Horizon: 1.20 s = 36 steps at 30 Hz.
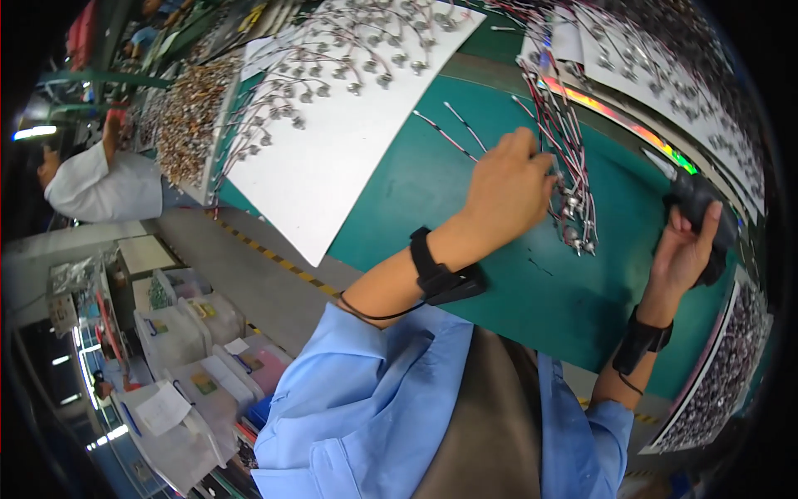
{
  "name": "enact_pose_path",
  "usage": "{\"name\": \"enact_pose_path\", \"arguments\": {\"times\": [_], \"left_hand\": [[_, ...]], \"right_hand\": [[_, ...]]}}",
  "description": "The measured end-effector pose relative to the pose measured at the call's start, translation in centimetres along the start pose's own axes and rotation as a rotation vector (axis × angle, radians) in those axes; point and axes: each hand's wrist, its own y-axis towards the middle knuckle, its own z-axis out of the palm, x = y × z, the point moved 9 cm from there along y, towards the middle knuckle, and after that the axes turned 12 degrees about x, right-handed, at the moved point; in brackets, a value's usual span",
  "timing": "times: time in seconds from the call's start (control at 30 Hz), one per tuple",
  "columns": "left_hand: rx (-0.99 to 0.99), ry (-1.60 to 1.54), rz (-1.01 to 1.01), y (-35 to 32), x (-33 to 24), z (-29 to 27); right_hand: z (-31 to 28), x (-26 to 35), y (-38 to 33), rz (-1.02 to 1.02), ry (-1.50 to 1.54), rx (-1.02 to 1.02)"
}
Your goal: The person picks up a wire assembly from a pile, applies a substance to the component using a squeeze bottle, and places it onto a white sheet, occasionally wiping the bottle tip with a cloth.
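Observation:
My left hand (511, 187) is over the green table, its fingers curled into a pinch beside a bundle of thin red, black and white wires (569, 133). Small round silver metal parts (573, 208) sit at the bundle's near end. Whatever the fingertips pinch is hidden by the hand. Two loose wires (453, 133) stick out beyond the knuckles. At the right, my right hand (686, 245) is wrapped round a black hand tool (706, 208) with a pale pointed tip. Each wrist wears a black strap.
A white board (332, 150) at the left bears rows of wired metal parts. Another loaded board (665, 91) lies far right, with a dense tray of parts (715, 366) nearer. Lidded plastic bins (174, 333) stand lower left. A co-worker's pale sleeve (108, 187) shows at the left.

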Motion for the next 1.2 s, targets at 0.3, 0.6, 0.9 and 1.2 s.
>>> {"name": "enact_pose_path", "arguments": {"times": [0.3, 0.6, 0.9, 1.2], "left_hand": [[0.016, 0.005, 0.074, 1.0, -0.8, 1.4], [0.115, -0.1, -0.058, 0.1, 0.7, 1.4], [0.13, -0.358, -0.145, -1.7, 2.4, 0.2], [-0.309, -0.455, -0.095, -1.4, 3.8, -6.7]], "right_hand": [[0.9, -0.2, -0.1, -0.008, -0.034, -0.062], [0.7, -0.2, -0.1, -0.009, -0.045, -0.042], [0.8, -0.1, -0.1, 0.01, -0.047, -0.078], [0.4, -0.1, 0.1, -0.014, -0.041, -0.062]]}}
